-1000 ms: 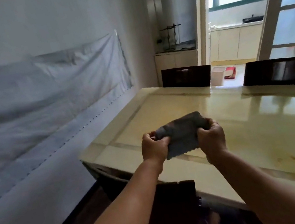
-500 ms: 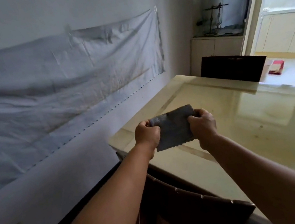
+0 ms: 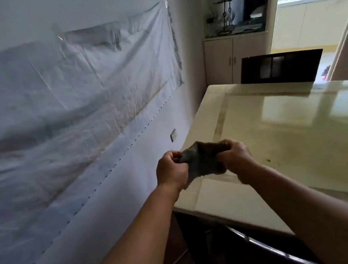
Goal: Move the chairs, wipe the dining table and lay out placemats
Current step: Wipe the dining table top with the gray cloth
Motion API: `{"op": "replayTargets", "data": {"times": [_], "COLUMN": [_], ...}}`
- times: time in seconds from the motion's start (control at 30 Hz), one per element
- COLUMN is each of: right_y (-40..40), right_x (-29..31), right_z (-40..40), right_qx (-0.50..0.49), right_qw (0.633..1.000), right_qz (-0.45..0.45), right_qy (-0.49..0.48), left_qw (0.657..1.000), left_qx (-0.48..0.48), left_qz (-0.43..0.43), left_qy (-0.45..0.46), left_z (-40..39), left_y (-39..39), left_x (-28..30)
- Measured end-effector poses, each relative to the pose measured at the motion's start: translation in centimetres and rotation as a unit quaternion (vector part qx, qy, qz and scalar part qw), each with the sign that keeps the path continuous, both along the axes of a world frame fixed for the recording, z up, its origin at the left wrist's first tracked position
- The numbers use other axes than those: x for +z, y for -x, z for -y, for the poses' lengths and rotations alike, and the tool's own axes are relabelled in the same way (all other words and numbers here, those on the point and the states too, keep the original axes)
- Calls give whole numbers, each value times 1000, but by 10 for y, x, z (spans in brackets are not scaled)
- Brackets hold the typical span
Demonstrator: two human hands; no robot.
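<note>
A dark grey cloth is held between both hands, bunched and stretched, above the near left corner of the counter. The left hand is closed in a fist on the cloth's left end; the right hand is closed in a fist on its right end. The cloth's lower edge hangs loose between the hands; whether it touches the counter cannot be told.

The counter top is glossy, pale yellow-cream, with a lighter border strip; window light is reflected on its far right part. A few small dark specks are seen on the surface right of the right hand.

A dark chair is seen at the counter's far edge, its back upright. Another dark chair back is seen at the near edge, below the forearms, partly hidden. No placemats are seen on the counter.

A wrinkled white sheet is fixed to the wall at left. A wall socket is seen near the counter's left edge. A pale cabinet stands beyond the far left corner, with a wire rack on it.
</note>
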State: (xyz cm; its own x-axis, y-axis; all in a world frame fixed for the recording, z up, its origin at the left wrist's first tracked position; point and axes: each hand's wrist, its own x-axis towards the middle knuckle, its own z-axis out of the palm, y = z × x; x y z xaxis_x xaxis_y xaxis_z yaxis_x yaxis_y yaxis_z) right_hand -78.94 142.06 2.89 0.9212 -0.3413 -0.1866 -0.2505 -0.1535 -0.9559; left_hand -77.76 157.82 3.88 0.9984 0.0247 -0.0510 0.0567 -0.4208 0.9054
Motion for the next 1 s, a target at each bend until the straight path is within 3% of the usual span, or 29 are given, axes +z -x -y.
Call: {"op": "replayTargets", "data": {"times": [0.17, 0.37, 0.47, 0.57, 0.67, 0.73, 0.8, 0.87, 0.93, 1.0], "right_y": [-32, -66, -92, -121, -155, -169, -183, -191, -199, -204], "right_x": [-17, -30, -52, -86, -123, -140, -154, -166, -178, -178], "right_z": [-42, -38, -25, -6, 7, 9, 8, 6, 16, 27], "right_qx": [-54, -152, -243, -276, -234, -160, 23, 177, 184, 119], "right_qw": [998, 986, 969, 952, 906, 905, 896, 846, 835, 848], "right_qz": [-6, -7, -6, -115, -235, -189, -138, -136, -159, -202], "right_qy": [33, 74, 39, 70, 264, 347, 422, 485, 493, 475], "left_qw": [999, 991, 973, 961, 936, 910, 892, 885, 877, 878], "left_qx": [-26, -91, -190, -268, -338, -382, -411, -422, -432, -430], "left_qz": [-33, -66, -87, -64, -69, -69, -83, -85, -79, -67], "left_qy": [24, 72, 103, 34, -70, -146, -167, -176, -194, -198], "left_z": [-54, -50, -35, -20, -3, 3, 9, 15, 25, 31], "left_y": [-52, -103, -139, -176, -224, -244, -259, -274, -291, -299], "left_x": [-25, -37, -45, -62, -92, -108, -119, -129, -139, -140]}}
